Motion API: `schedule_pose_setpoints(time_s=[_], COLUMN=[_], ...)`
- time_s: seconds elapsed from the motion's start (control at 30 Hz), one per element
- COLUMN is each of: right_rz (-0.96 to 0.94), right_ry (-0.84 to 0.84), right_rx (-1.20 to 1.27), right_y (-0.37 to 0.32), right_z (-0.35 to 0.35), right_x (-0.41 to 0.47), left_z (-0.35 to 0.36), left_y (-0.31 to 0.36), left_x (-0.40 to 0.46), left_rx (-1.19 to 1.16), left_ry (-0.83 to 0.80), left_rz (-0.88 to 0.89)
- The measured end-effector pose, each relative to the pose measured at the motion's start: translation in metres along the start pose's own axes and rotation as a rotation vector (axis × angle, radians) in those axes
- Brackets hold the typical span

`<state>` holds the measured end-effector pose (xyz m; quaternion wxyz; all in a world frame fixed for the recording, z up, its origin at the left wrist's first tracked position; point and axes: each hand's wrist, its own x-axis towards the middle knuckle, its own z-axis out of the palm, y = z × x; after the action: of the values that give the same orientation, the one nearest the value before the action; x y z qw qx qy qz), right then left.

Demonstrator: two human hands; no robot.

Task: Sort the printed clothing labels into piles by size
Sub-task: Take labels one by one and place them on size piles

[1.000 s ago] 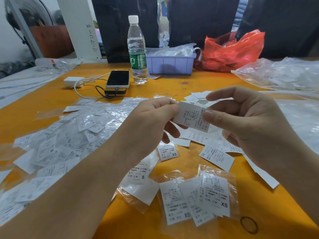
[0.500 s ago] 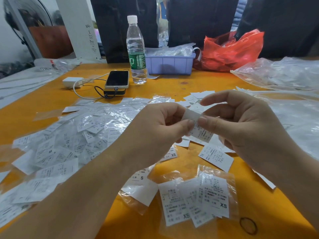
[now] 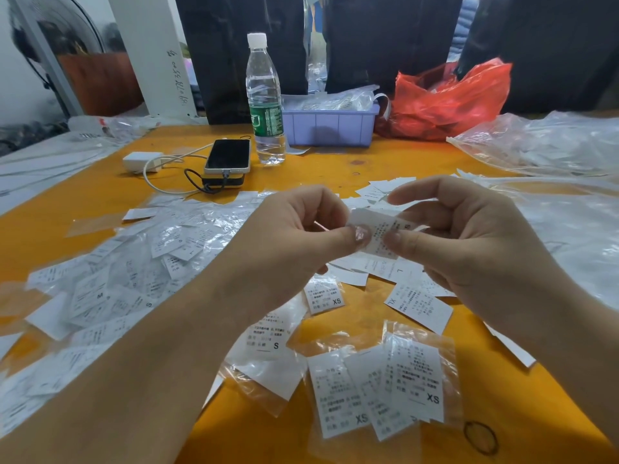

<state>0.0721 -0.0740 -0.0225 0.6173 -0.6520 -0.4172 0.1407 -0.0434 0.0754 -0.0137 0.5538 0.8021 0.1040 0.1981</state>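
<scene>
My left hand [image 3: 294, 239] and my right hand [image 3: 465, 242] both pinch one small white printed label [image 3: 380, 231] above the middle of the orange table [image 3: 335, 165]. The size mark on the held label is hidden by my fingers. A big loose heap of unsorted labels [image 3: 127, 279] in clear sleeves lies to the left. Near the front edge sits a pile of XS labels [image 3: 385, 386]. An S label [image 3: 268, 336] lies under my left wrist, a single XS label [image 3: 323, 298] behind it, an XL label [image 3: 418, 304] and an L label [image 3: 395, 267] under my right hand.
At the back stand a water bottle [image 3: 264, 102], a phone on a power bank [image 3: 227, 157] with a white charger [image 3: 140, 161], a lilac tray [image 3: 330, 123] and a red plastic bag [image 3: 449, 98]. Clear plastic bags [image 3: 542, 142] cover the right side. A rubber band [image 3: 480, 437] lies front right.
The held label has been drawn in and bunched between both thumbs and forefingers; a second ago it was held flat and wider apart. My hands have moved closer together.
</scene>
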Motion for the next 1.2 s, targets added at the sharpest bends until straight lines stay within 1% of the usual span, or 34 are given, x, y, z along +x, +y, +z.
schedule_pose_setpoints(time_s=[0.2, 0.4, 0.5, 0.67, 0.77, 0.87, 1.0, 1.2], right_rz=[-0.01, 0.015, 0.038, 0.037, 0.02, 0.011, -0.002, -0.008], right_ry=[0.01, 0.017, 0.016, 0.028, 0.041, 0.041, 0.022, 0.02], right_rx=[0.016, 0.054, 0.028, 0.004, -0.005, -0.007, -0.023, -0.004], right_y=[-0.0004, -0.0043, -0.0053, -0.0026, -0.0006, 0.0004, 0.0005, 0.0], right_z=[0.0012, 0.0023, 0.0012, -0.0005, -0.0012, -0.0005, 0.0012, 0.0009], right_x=[0.0008, 0.0001, 0.0002, 0.0009, 0.0008, 0.001, 0.0001, -0.0001], left_z=[-0.0001, -0.0025, -0.0056, -0.0075, -0.0065, -0.0042, -0.0045, -0.0074], left_y=[-0.0003, -0.0007, -0.001, 0.0004, -0.0009, -0.0022, -0.0016, -0.0074], left_x=[-0.0004, 0.0005, 0.0013, 0.0017, 0.0029, 0.0037, 0.0036, 0.005], left_rx=[-0.076, -0.024, -0.031, -0.139, -0.16, -0.127, -0.065, 0.047], left_ry=[-0.075, 0.016, 0.052, 0.033, -0.015, -0.073, -0.101, -0.039], left_rz=[-0.081, -0.042, -0.037, -0.031, -0.062, -0.093, -0.091, -0.117])
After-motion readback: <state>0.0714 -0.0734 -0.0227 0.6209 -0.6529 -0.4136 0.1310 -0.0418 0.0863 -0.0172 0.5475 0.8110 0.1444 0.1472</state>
